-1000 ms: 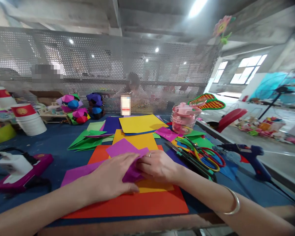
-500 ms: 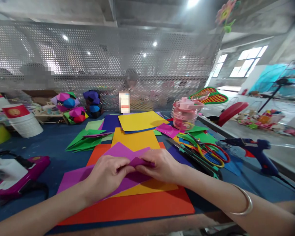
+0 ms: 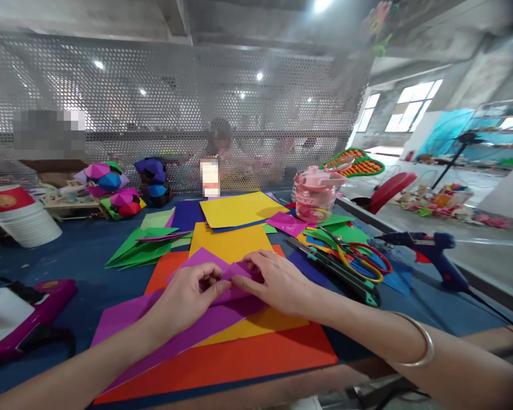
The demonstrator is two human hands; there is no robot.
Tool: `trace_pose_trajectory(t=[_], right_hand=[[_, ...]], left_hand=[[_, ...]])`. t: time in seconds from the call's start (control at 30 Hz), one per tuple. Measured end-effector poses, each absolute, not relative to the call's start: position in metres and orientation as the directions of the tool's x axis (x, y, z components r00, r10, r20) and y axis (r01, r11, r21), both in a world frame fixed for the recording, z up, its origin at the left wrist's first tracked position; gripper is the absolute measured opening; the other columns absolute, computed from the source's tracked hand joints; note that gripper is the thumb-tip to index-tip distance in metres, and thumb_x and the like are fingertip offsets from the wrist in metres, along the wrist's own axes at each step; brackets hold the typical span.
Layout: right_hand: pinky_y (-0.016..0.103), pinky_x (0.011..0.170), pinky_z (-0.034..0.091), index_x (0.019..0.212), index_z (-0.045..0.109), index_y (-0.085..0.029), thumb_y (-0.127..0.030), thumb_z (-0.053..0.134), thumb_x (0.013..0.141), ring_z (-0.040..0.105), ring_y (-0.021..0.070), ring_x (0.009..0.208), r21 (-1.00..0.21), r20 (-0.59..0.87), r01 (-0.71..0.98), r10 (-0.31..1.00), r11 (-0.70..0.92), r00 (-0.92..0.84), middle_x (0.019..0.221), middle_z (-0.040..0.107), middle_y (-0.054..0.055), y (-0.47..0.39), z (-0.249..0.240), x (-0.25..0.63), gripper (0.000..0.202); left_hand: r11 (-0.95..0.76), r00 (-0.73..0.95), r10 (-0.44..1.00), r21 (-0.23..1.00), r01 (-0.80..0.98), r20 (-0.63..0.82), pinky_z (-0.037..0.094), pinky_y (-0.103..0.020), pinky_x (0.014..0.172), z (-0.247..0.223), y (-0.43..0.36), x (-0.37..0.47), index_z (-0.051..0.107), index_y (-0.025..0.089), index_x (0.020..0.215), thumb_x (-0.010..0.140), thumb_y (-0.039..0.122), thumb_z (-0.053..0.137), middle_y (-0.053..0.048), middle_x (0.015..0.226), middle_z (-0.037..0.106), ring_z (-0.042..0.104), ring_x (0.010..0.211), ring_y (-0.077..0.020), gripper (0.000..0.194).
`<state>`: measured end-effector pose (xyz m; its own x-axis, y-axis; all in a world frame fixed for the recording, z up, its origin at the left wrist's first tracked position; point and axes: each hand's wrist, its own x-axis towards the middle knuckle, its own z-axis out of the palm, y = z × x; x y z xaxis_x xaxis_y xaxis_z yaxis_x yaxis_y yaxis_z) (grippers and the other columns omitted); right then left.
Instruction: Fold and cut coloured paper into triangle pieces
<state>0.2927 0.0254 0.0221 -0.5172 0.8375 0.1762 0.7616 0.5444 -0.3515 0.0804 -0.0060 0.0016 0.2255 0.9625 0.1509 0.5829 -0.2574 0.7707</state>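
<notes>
Between my hands is folded purple paper (image 3: pixel 228 296), with its upper corner pointing away from me. My left hand (image 3: pixel 188 299) pinches its near middle between thumb and bent fingers. From the other side my right hand (image 3: pixel 284 287) grips the fold, thumb near the left thumb and fingers curled over the top. A larger purple sheet (image 3: pixel 128 310) lies beneath. Under that are a golden-yellow sheet (image 3: pixel 226 242) and a red-orange sheet (image 3: pixel 239 364). Part of the fold is hidden by my fingers.
To the right lie a utility knife (image 3: pixel 337 276), scissors (image 3: pixel 374 267) and a blue glue gun (image 3: pixel 444 253). Green folded papers (image 3: pixel 141 247), yellow sheets (image 3: pixel 239 210) and a pink jug (image 3: pixel 314 196) stand further back. Paper cups (image 3: pixel 21 216) and a magenta power strip (image 3: pixel 47 307) are left.
The small raised purple fold between my fingertips now lies flatter. My right fingers have opened out and shifted over it, and my left fingers have loosened slightly. The view has swung a little right.
</notes>
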Motion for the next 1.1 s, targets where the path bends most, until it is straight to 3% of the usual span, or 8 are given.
trace_pose_trajectory(t=[0.2,0.33,0.47,0.67,0.83,0.93,1.0,1.1], right_hand=[[0.031,0.060,0.036,0.091,0.066,-0.019,-0.057,0.049,0.097,0.067,0.0244,0.075,-0.312,0.094,0.814,0.868,0.490,-0.487,0.082,0.072,0.008,0.019,0.023,0.290,0.042],[0.033,0.072,0.043,0.103,0.066,-0.018,-0.051,0.052,0.099,0.066,0.0254,0.093,-0.302,0.167,0.771,0.827,0.561,-0.536,0.103,0.070,0.011,0.019,0.018,0.291,0.036],[0.035,0.077,0.044,0.106,0.065,-0.018,-0.053,0.054,0.098,0.064,0.0256,0.095,-0.301,0.168,0.764,0.821,0.570,-0.546,0.104,0.068,0.010,0.020,0.016,0.292,0.038],[0.036,0.076,0.045,0.108,0.065,-0.018,-0.060,0.053,0.096,0.065,0.0266,0.094,-0.287,0.179,0.763,0.815,0.579,-0.551,0.106,0.067,0.010,0.020,0.016,0.292,0.045],[0.031,0.073,0.044,0.104,0.065,-0.021,-0.043,0.054,0.101,0.064,0.0217,0.091,-0.250,0.261,0.702,0.745,0.667,-0.614,0.104,0.067,0.006,0.024,0.010,0.295,0.025],[0.028,0.075,0.045,0.098,0.064,-0.021,-0.021,0.062,0.095,0.063,0.0186,0.090,-0.271,0.357,0.589,0.647,0.762,-0.673,0.101,0.068,0.003,0.025,0.005,0.296,0.004],[0.027,0.075,0.046,0.090,0.063,-0.019,-0.007,0.058,0.089,0.063,0.0176,0.087,-0.255,0.437,0.504,0.564,0.825,-0.701,0.094,0.069,0.003,0.026,0.003,0.296,0.013],[0.028,0.076,0.047,0.083,0.062,-0.017,0.000,0.048,0.088,0.062,0.0182,0.084,-0.150,0.564,0.382,0.396,0.912,-0.725,0.087,0.070,0.005,0.027,0.002,0.295,0.023]], left_hand=[[-0.301,0.273,0.949,0.711,0.635,0.158,0.034,-0.025,0.054,0.003,-0.011,0.083,0.057,0.020,0.071,0.091,0.045,0.057,0.001,0.066,0.059,0.050,0.062,-0.0147,0.032],[-0.300,0.265,0.950,0.727,0.618,0.166,0.038,-0.025,0.056,0.003,-0.010,0.083,0.060,0.021,0.078,0.090,0.048,0.060,0.000,0.071,0.063,0.056,0.064,-0.0165,0.030],[-0.361,0.199,0.932,0.718,0.595,0.303,0.050,-0.029,0.077,0.008,0.003,0.071,0.064,0.022,0.096,0.097,0.046,0.050,-0.005,0.097,0.071,0.066,0.092,-0.0227,0.028],[-0.311,0.101,0.921,0.555,0.772,0.377,0.045,-0.048,0.101,0.007,0.027,0.047,0.057,0.018,0.109,0.092,0.041,0.047,-0.016,0.117,0.065,0.061,0.115,-0.0338,0.030],[-0.257,0.075,0.944,0.568,0.782,0.323,0.041,-0.055,0.105,-0.002,0.034,0.042,0.056,0.017,0.112,0.089,0.045,0.048,-0.019,0.121,0.065,0.058,0.122,-0.0386,0.037],[-0.229,0.034,0.950,0.621,0.749,0.309,0.041,-0.055,0.106,-0.003,0.038,0.040,0.054,0.015,0.116,0.085,0.052,0.053,-0.022,0.128,0.062,0.056,0.126,-0.0401,0.048],[-0.211,-0.010,0.950,0.668,0.713,0.311,0.040,-0.055,0.107,-0.001,0.041,0.038,0.054,0.015,0.117,0.080,0.056,0.058,-0.023,0.133,0.059,0.055,0.128,-0.0408,0.055],[-0.190,-0.095,0.943,0.751,0.632,0.318,0.038,-0.054,0.109,0.004,0.045,0.035,0.056,0.018,0.112,0.071,0.058,0.068,-0.020,0.131,0.062,0.056,0.127,-0.0397,0.059]])
